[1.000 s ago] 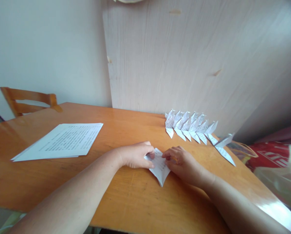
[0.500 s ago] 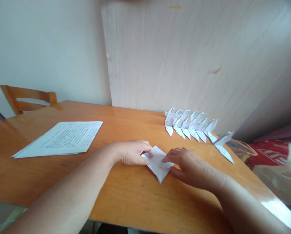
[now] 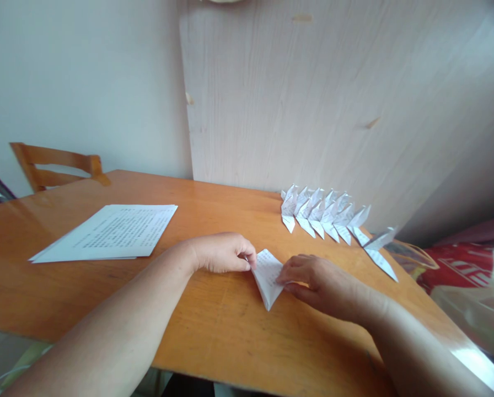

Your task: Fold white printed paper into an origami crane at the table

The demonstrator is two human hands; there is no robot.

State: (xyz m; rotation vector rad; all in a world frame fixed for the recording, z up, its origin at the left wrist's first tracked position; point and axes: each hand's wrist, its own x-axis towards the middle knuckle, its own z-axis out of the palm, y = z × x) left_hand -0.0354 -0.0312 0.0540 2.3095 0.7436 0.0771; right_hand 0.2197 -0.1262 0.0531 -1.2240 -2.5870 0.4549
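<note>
A small folded sheet of printed paper point(image 3: 267, 278) lies on the wooden table between my hands, one point toward me. My left hand point(image 3: 226, 252) pinches its left corner between thumb and fingers. On the opposite side, my right hand point(image 3: 307, 278) has its thumb and fingertips closed on the right edge. Beyond my right hand stand several folded paper shapes point(image 3: 319, 212) in rows, with raised pointed tips. One more folded paper shape point(image 3: 381, 253) sits apart from them, nearer the table's right edge.
A stack of printed sheets point(image 3: 118, 231) lies on the table point(image 3: 214, 342) at left. Behind it is a wooden chair point(image 3: 60, 160). A pale wood-grain panel point(image 3: 272, 110) rises at the table's back. Red and clear plastic bags point(image 3: 457, 270) are beyond the right edge.
The folded paper's left and right corners have been drawn inward, making it narrower. My right fingers have closed on its right edge. The view has shifted slightly.
</note>
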